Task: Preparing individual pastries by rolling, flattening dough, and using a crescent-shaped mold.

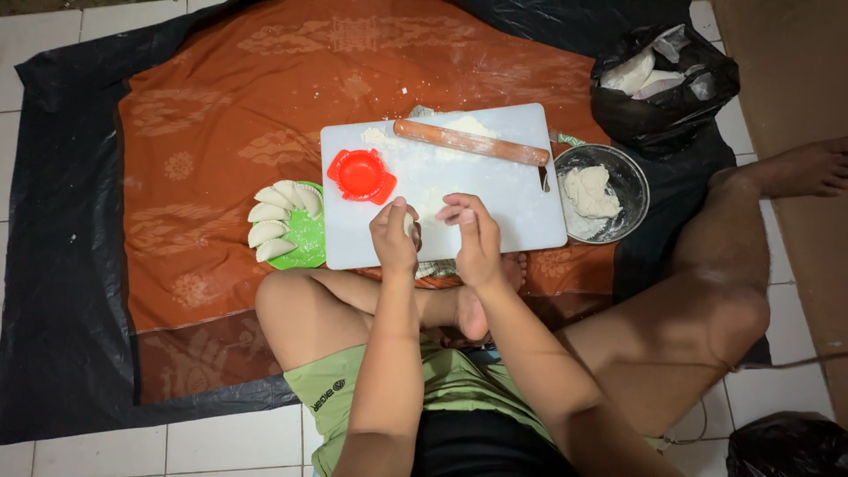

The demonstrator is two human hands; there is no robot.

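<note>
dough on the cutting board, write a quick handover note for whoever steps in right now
Left hand and right hand pinch a small dough piece together over the white cutting board. Red dumpling mould and rolling pin lie on the board. Done: five folded dumplings on the green plate. Left: a dough lump in the metal bowl.

Matt white plastic board, floured wooden rolling pin, glossy red plastic mould, shiny metal bowl.

Dough piece mostly behind hands
</note>
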